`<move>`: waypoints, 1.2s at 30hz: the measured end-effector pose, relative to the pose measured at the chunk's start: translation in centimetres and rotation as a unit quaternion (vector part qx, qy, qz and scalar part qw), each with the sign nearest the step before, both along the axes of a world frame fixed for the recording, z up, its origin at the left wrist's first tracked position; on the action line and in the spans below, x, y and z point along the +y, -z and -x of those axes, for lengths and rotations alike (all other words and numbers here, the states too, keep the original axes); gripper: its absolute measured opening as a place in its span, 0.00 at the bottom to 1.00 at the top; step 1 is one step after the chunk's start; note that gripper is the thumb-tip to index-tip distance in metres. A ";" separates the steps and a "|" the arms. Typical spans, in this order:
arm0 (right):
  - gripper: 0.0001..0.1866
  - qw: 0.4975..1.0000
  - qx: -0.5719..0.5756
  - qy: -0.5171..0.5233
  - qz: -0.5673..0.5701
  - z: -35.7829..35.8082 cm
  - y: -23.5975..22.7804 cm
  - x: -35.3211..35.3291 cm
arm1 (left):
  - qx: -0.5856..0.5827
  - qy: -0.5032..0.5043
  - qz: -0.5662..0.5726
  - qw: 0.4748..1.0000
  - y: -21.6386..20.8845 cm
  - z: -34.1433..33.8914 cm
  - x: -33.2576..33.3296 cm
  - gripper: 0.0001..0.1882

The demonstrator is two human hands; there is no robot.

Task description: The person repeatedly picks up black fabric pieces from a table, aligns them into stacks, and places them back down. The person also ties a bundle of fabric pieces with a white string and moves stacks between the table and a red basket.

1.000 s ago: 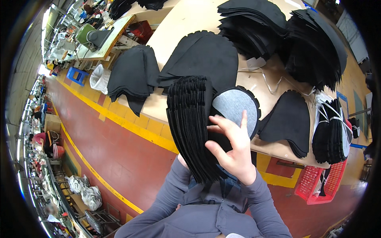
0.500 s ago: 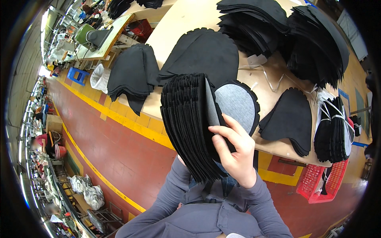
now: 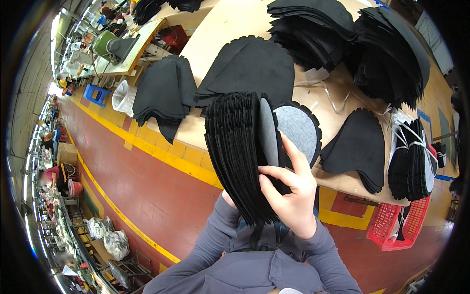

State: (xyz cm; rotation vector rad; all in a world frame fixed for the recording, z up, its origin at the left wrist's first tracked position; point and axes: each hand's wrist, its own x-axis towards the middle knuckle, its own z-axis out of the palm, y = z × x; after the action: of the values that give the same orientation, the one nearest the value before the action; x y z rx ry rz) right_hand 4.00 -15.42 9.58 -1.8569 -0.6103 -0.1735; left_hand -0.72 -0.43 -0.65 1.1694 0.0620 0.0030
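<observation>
I hold a thick stack of black, scallop-edged fabric pieces [image 3: 235, 147] on edge in front of my chest. My left hand [image 3: 227, 197] is almost wholly hidden under the stack, with only the wrist showing at its lower edge. My right hand [image 3: 290, 191] grips the stack's right side: the thumb presses on the edges and the forefinger lies up along a piece with a grey back [image 3: 299, 128]. One more grey-backed piece [image 3: 267, 132] stands parted from the black ones just left of my fingers.
A tan worktable [image 3: 230, 24] lies ahead with flat black cut pieces [image 3: 254, 63], a pile hanging over its edge [image 3: 159, 95], tall stacks at the back [image 3: 352, 44] and tied bundles [image 3: 413, 159] at right. A red basket [image 3: 391, 228] stands below. Red floor with yellow lines lies at left.
My right hand slid from the grey face of the end piece down to the stack's edge, and a further grey-backed piece has been leafed away from the black stack.
</observation>
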 end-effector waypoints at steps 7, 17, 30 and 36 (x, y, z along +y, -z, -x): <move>0.11 0.997 0.038 0.027 -0.061 -2.3 -0.9 0.6 | -0.011 0.008 -0.012 1.000 0.4 1.4 -1.8 0.27; 0.11 0.994 0.074 0.043 -0.073 -4.1 -1.6 1.2 | -0.034 0.010 -0.035 0.999 0.5 2.2 -0.2 0.27; 0.07 0.993 0.064 0.049 -0.091 -5.6 -1.4 1.7 | -0.039 0.011 -0.056 0.998 0.8 2.4 0.1 0.27; 0.07 0.992 0.056 0.041 -0.104 -5.8 -0.6 1.7 | -0.038 0.011 -0.065 0.997 1.0 3.4 0.8 0.28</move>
State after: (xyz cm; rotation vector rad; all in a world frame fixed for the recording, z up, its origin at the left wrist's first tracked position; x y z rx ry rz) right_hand 9.78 -13.72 10.16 -1.6782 -0.4215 -0.1786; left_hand -4.14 0.36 -1.63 1.2997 -0.0189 0.0321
